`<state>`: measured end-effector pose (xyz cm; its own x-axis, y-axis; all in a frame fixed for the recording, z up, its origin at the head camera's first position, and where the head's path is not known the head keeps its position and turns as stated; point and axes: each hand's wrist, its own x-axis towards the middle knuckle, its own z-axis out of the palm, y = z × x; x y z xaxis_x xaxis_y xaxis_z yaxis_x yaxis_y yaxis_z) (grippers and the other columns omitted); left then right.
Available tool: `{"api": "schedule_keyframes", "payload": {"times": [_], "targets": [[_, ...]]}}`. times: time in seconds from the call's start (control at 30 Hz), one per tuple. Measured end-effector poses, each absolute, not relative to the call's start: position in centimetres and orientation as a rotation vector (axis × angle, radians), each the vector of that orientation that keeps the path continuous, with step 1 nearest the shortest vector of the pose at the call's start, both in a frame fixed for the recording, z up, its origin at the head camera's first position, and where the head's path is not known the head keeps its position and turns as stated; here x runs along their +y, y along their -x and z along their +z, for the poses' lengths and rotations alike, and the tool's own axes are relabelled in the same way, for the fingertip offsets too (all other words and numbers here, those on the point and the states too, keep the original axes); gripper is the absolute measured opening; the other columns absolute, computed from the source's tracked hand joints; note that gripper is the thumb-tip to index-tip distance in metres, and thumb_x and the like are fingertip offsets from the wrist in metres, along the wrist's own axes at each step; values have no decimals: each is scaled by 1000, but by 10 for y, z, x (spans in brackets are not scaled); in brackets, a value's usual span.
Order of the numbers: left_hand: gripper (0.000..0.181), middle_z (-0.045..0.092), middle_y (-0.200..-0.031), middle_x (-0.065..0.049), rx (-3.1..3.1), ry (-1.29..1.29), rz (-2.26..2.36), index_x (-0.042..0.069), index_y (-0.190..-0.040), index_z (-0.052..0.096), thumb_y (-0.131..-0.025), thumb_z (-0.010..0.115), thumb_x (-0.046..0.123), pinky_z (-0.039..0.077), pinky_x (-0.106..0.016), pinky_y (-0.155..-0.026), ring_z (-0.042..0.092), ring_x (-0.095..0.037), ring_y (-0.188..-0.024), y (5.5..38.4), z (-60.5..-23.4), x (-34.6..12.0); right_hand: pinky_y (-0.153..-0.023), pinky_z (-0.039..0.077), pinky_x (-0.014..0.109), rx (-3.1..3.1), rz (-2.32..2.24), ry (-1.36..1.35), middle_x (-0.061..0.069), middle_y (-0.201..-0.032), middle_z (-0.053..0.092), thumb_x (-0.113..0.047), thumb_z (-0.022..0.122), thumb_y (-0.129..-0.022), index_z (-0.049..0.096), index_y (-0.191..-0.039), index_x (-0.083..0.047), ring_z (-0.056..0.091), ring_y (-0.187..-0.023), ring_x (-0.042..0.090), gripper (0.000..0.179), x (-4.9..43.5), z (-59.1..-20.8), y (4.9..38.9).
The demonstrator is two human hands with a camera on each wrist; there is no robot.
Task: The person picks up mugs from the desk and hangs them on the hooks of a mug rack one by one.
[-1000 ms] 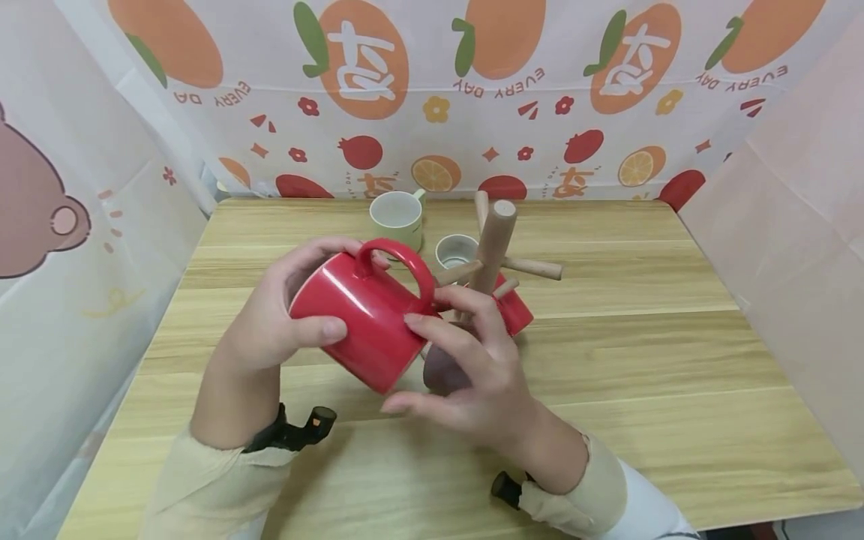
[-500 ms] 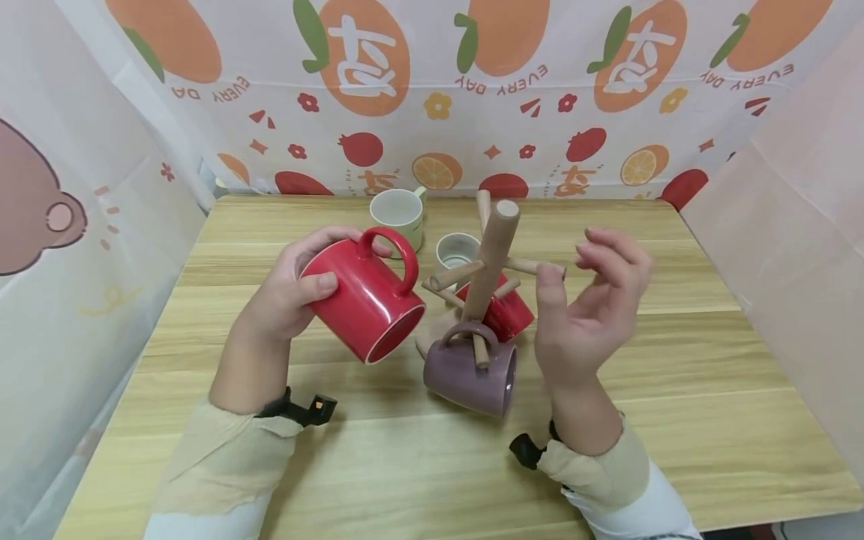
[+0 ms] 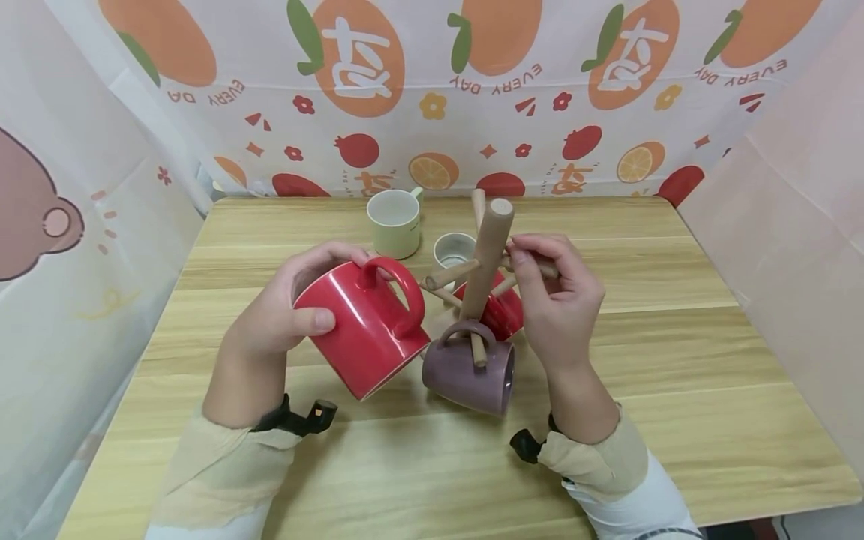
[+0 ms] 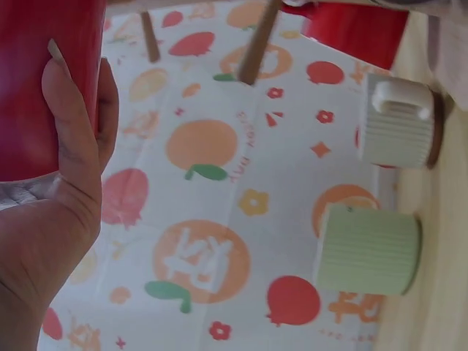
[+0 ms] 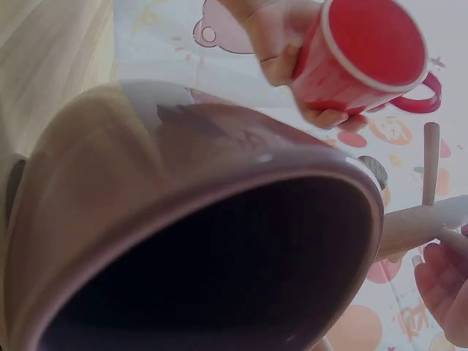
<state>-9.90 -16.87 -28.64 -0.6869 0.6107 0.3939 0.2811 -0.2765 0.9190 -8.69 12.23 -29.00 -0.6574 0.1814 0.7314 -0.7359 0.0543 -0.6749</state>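
Red and glossy, the held mug (image 3: pixel 361 326) is tilted above the counter (image 3: pixel 675 390), gripped between thumb and fingers of the left hand (image 3: pixel 273 311) near a purple mug (image 3: pixel 455 379), while the fingers of the right hand (image 3: pixel 562 311) pinch a peg (image 3: pixel 549 268) of the wooden rack (image 3: pixel 487 255).

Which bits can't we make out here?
Purple mug, right wrist view: inside lost in darkness.
Held red mug, left wrist view: cut off by top and left edges, handle out of sight.
Other red mug, head view: partly hidden behind the mug rack.
Right hand, right wrist view: cut off by right edge.
Green mug, head view: dark side mark too small to read.
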Motion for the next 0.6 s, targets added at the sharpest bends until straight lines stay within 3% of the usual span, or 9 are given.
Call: {"api": "schedule_keyframes", "payload": {"times": [0.1,0.27,0.43,0.6], "targets": [[51,56,-125,-15,1721,-1169,2054,4,-127,55,-77,64,6,60,-44,-72,60,-31,-107,95,-284,-167,-78,59,31,-1659,1687,-574,21,-93,67,5,63,-90,66,-100,15,73,-84,18,14,122,-291,87],[48,58,-123,-11,1797,-1090,2011,9,-127,58,-80,66,9,61,-42,-72,61,-28,-105,100,-290,-169,-76,59,29,-1684,1692,-573,7,-95,70,4,64,-90,66,-101,14,73,-83,17,15,124,-292,87],[42,63,-116,-9,1818,-951,2023,12,-129,62,-87,58,8,61,-38,-69,65,-24,-96,122,-315,-175,-74,59,28,-1701,1695,-567,1,-94,69,3,63,-90,65,-99,14,73,-83,16,14,125,-294,87],[43,65,-119,-9,1818,-756,2040,14,-130,63,-90,52,5,60,-38,-72,66,-26,-98,138,-337,-175,-74,59,27,-1698,1690,-577,1,-95,69,4,63,-90,64,-99,14,73,-83,17,14,124,-294,86]]}}
